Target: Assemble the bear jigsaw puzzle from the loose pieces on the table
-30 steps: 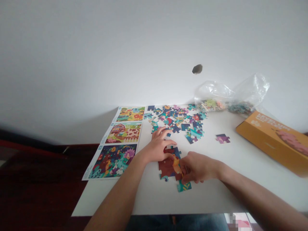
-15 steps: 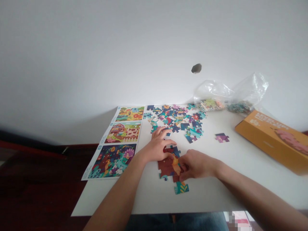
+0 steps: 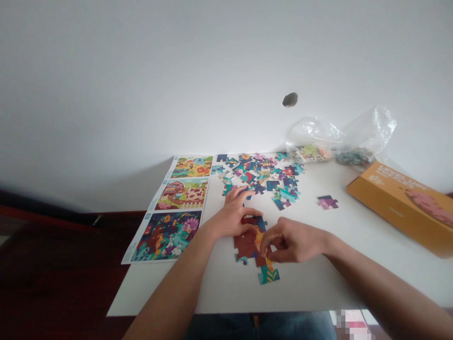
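This looks like a room in a home, though the dim edges of the view make it hard to be sure. A plain white painted wall (image 3: pixel 226 71) with a small dark chipped patch (image 3: pixel 290 99) rises behind a white table (image 3: pixel 226 293). An orange cardboard puzzle box (image 3: pixel 396 208) and clear plastic bags (image 3: pixel 313 141) lie casually on it, above a dark reddish floor (image 3: pixel 60 278).

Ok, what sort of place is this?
Probably a room in a home or a similar casual indoor space, not a workshop or lab. A plain white table stands against a bare white wall, with colourful cardboard jigsaw pieces, an orange cardboard puzzle box and clear plastic bags on it.
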A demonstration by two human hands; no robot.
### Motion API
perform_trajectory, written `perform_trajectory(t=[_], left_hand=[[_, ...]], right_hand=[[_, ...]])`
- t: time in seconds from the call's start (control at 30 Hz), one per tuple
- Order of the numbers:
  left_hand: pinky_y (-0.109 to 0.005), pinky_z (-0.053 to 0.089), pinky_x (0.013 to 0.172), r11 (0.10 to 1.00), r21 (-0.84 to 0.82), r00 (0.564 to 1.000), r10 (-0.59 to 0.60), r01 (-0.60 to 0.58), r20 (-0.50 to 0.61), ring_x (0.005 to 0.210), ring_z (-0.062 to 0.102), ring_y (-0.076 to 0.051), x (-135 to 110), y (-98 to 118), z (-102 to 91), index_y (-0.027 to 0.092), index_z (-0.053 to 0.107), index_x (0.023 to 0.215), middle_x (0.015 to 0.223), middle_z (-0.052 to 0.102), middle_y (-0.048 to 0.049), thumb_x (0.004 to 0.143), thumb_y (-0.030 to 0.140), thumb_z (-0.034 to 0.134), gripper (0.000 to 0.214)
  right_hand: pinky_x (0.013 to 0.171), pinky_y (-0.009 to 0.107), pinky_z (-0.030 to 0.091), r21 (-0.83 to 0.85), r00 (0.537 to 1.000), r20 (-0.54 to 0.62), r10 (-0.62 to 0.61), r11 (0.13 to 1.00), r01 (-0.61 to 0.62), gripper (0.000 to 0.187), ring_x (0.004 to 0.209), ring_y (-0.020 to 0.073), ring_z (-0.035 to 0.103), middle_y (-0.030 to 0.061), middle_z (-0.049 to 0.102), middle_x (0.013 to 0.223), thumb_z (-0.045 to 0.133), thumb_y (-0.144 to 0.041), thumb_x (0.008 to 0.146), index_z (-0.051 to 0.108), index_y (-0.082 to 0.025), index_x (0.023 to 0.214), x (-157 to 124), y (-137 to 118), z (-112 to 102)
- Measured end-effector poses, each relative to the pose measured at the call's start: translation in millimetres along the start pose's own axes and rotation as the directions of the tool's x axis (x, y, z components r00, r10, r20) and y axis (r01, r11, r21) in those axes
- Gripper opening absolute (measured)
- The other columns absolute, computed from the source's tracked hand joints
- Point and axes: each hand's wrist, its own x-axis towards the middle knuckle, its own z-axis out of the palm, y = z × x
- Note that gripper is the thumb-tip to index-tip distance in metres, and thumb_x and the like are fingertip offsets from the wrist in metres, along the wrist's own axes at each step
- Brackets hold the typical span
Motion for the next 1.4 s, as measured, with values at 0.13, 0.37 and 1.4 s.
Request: perform_trajectory(t=[0.13,0.37,1.4], left_hand=[[-0.063,0.013,0.117,1.0,-0.01,1.0,0.02,-0.02,0.002,0.143,0.018,-0.04,0.9,0.5,1.0,0.038,0.074,0.111,0.149,0.038,-0.0065,0.074,0.054,0.075,0.04],[-0.066,0.013,0.115,1.0,-0.006,1.0,0.028,-0.028,0.012,0.143,0.018,-0.042,0.7,1.4,3.6,0.04,0.073,0.111,0.15,0.037,-0.0059,0.075,0.052,0.075,0.038],[-0.063,0.017,0.114,0.999,-0.012,0.998,0.052,-0.052,0.02,0.143,0.016,-0.042,2.0,5.3,5.2,0.039,0.073,0.112,0.153,0.032,-0.0059,0.074,0.051,0.077,0.04]], right_hand=[[0.048,0.017,0.033,0.003,0.967,0.254,-0.016,1.0,0.016,0.045,0.045,0.0065,0.044,-0.0072,0.05,0.055,0.065,-0.017,0.074,0.072,-0.024,0.117,-3.2,4.6,-0.1],[0.051,0.018,0.037,-0.059,0.931,0.356,0.079,0.996,-0.062,0.056,0.046,0.0083,0.048,-0.0083,0.049,0.052,0.069,-0.021,0.07,0.068,-0.027,0.126,-3.3,3.3,-8.8],[0.047,0.018,0.03,-0.097,0.928,0.356,0.111,0.992,-0.082,0.061,0.042,0.0068,0.036,-0.0089,0.045,0.049,0.06,-0.012,0.071,0.065,-0.028,0.129,-6.3,6.6,-16.9]])
